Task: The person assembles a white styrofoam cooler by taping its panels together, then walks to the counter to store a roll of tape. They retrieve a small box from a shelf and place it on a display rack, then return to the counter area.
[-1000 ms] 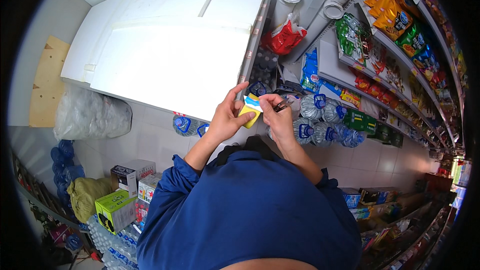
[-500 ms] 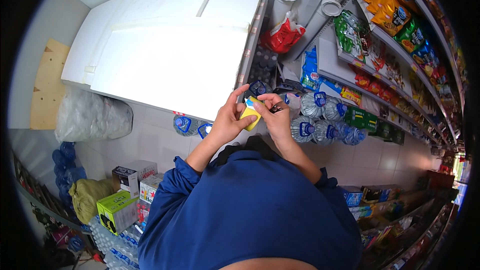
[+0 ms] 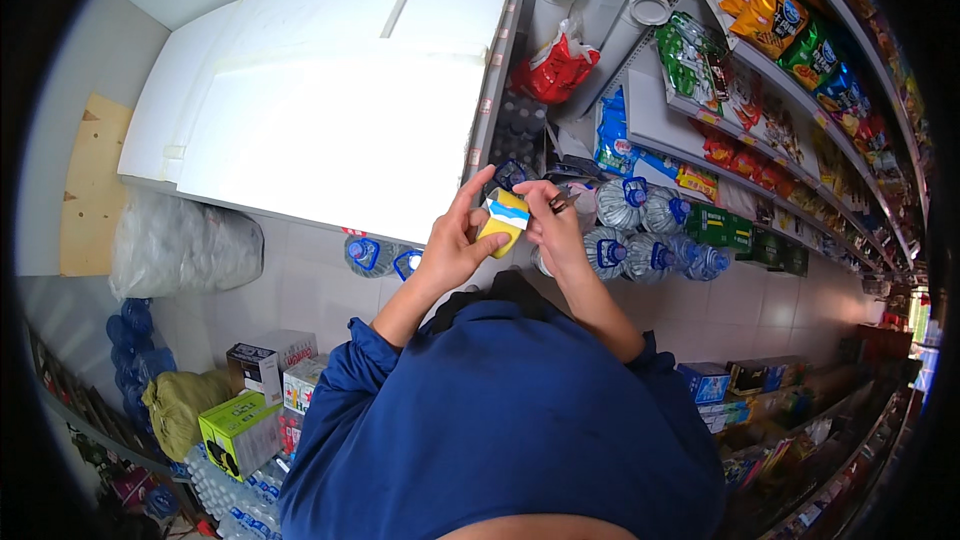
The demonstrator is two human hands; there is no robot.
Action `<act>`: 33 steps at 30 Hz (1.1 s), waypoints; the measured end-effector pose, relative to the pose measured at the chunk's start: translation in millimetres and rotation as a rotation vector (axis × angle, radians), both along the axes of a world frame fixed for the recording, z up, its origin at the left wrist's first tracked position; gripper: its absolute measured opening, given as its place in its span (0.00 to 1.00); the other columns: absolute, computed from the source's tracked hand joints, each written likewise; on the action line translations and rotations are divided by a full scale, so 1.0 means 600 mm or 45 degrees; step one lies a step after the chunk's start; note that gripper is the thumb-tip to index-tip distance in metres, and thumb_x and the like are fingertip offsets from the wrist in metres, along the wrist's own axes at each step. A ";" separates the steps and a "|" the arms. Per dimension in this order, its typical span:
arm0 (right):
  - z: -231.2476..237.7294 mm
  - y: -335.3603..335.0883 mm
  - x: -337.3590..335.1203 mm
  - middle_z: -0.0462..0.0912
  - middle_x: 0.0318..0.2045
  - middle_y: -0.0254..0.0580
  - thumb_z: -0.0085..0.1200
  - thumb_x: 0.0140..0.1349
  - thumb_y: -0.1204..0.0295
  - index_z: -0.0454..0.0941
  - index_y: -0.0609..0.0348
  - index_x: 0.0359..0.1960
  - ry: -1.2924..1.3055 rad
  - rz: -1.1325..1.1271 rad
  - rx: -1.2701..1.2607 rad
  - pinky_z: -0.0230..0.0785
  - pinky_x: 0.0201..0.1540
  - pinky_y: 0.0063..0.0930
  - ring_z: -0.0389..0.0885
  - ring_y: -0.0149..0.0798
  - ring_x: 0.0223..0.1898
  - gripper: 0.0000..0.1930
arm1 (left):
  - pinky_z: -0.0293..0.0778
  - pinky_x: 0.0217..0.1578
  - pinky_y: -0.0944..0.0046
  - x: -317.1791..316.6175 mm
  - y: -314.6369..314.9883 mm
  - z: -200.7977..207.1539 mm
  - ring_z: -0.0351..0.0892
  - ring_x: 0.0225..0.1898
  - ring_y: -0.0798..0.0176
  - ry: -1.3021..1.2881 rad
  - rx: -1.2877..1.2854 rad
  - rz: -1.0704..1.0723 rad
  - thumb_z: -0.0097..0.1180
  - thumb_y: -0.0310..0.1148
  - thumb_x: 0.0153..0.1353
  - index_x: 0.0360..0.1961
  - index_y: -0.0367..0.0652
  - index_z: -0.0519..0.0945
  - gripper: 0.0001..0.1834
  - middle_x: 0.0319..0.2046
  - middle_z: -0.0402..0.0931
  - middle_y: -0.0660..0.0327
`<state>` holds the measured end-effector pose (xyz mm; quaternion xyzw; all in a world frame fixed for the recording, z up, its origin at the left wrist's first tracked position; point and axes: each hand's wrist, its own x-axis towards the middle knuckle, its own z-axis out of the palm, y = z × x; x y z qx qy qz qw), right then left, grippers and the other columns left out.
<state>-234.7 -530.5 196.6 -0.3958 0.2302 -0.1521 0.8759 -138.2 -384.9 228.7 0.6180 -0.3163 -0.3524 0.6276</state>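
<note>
My left hand [image 3: 455, 247] pinches the yellow pack [image 3: 507, 224]; right hand [image 3: 558, 230], dark tool [image 3: 566, 201] gripped, has bared its blue-white band [image 3: 509, 211], likely easing work.

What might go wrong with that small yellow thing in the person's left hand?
1. The left hand pinches the small yellow block with a blue-and-white band in its fingers, so it could slip and drop toward the pale tiled floor.
2. The small dark, metal-looking tool in the right hand is near those fingers; if sharp, which I can't tell, it might nick one.
</note>
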 end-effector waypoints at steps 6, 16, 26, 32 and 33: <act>-0.011 0.026 0.002 0.68 0.22 0.22 0.53 0.65 0.66 0.76 0.58 0.42 0.007 0.002 -0.448 0.45 0.18 0.13 0.55 0.15 0.17 0.10 | 0.54 0.25 0.79 0.002 0.006 -0.012 0.56 0.21 0.80 0.190 -0.091 -0.020 0.59 0.17 0.54 0.69 0.46 0.52 0.44 0.18 0.61 0.72; -0.057 -0.018 -0.050 0.70 0.25 0.21 0.59 0.60 0.60 0.72 0.58 0.56 -0.089 0.223 -0.199 0.56 0.27 0.11 0.65 0.17 0.26 0.25 | 0.61 0.38 0.76 0.009 0.005 -0.018 0.66 0.29 0.75 0.156 -0.060 -0.191 0.59 0.19 0.51 0.70 0.45 0.49 0.47 0.25 0.71 0.69; -0.120 -0.004 -0.124 0.71 0.15 0.28 0.59 0.54 0.77 0.72 0.62 0.23 0.413 -0.551 -1.091 0.58 0.22 0.18 0.66 0.18 0.20 0.07 | 0.72 0.47 0.69 -0.034 -0.078 -0.046 0.77 0.44 0.66 0.932 -0.054 -0.261 0.54 0.25 0.61 0.67 0.45 0.55 0.35 0.42 0.77 0.58; -0.045 -0.001 -0.178 0.68 0.14 0.32 0.59 0.53 0.78 0.71 0.63 0.22 0.512 -0.872 -1.205 0.57 0.19 0.20 0.64 0.23 0.16 0.08 | 0.70 0.29 0.73 -0.073 -0.145 -0.041 0.75 0.26 0.71 1.381 -0.143 -0.331 0.53 0.33 0.63 0.67 0.48 0.58 0.32 0.29 0.75 0.62; -0.036 -0.007 -0.189 0.68 0.14 0.32 0.59 0.53 0.78 0.71 0.63 0.23 0.514 -0.891 -1.270 0.57 0.19 0.20 0.63 0.23 0.16 0.08 | 0.69 0.28 0.74 -0.082 -0.154 -0.048 0.73 0.25 0.72 1.433 -0.156 -0.344 0.52 0.33 0.64 0.67 0.48 0.58 0.31 0.26 0.74 0.63</act>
